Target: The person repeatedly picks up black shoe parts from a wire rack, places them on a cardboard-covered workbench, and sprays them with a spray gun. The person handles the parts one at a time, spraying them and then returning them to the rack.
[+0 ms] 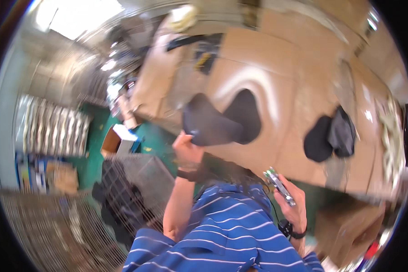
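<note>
My left hand (188,149) is closed on the near edge of a dark grey flat piece (208,122) with a rounded end, blurred by motion. A second dark rounded piece (245,115) overlaps it on the right; whether the two are joined I cannot tell. In my right hand (292,204), beside the table's near edge, is a slim silver hand tool (280,187) with green at its tip; its exact kind is unclear. On the right of the table lie a black rounded piece (318,139) and a dark grey piece (342,132), touching each other.
Brown cardboard (276,59) covers the table. A black strip and a dark item with yellow (205,61) lie at its far left. At my left stands a wire basket (143,177) with black pieces. A cardboard box (349,231) stands low at the right; white cord-like material (392,140) lies far right.
</note>
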Motion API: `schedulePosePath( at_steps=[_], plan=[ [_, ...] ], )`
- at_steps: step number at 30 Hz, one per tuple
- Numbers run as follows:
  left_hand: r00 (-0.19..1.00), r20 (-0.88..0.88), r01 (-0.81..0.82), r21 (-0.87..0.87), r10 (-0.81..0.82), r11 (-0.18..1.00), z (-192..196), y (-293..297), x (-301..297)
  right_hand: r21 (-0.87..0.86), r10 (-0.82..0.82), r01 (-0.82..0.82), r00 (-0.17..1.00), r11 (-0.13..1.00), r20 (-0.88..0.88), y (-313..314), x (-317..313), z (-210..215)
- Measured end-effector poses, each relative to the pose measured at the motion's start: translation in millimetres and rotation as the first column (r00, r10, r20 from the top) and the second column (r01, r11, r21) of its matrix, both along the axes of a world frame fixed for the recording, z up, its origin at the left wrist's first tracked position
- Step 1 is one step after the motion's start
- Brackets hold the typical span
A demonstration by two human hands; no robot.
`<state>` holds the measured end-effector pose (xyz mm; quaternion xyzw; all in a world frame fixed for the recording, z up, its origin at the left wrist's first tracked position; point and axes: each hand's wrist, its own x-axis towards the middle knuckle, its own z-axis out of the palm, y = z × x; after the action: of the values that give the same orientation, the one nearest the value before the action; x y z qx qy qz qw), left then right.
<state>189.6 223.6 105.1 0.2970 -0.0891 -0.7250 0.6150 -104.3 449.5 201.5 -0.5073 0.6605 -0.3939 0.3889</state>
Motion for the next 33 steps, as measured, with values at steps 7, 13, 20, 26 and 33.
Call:
schedulePosePath(
  at_steps=[7, 13, 20, 26, 33],
  plan=[
    [0.939, -0.128, -0.329, -0.081, 0.318, 0.941, -10, 99, 70, 0.115, 0.345, -0.350, 0.936, 0.930, 0.062, -38, 19, -18],
    [0.726, -0.091, -0.686, -0.026, 0.682, 0.727, 4, 206, 111, 0.168, 0.610, -0.618, 0.786, 0.768, 0.103, -71, 29, -32],
    [0.363, -0.011, -0.931, 0.042, 0.932, 0.363, -4, 328, 169, 0.096, 0.767, -0.767, 0.640, 0.634, 0.047, -79, 85, -9],
    [0.041, 0.049, -0.999, -0.020, 0.998, 0.042, 3, 417, 233, 0.231, 0.762, -0.761, 0.639, 0.606, 0.107, -59, 154, 5],
    [-0.300, 0.053, -0.952, -0.071, 0.952, -0.296, -4, 546, 304, 0.259, 0.907, -0.874, 0.421, 0.411, -0.017, -36, 242, 11]
  ],
)
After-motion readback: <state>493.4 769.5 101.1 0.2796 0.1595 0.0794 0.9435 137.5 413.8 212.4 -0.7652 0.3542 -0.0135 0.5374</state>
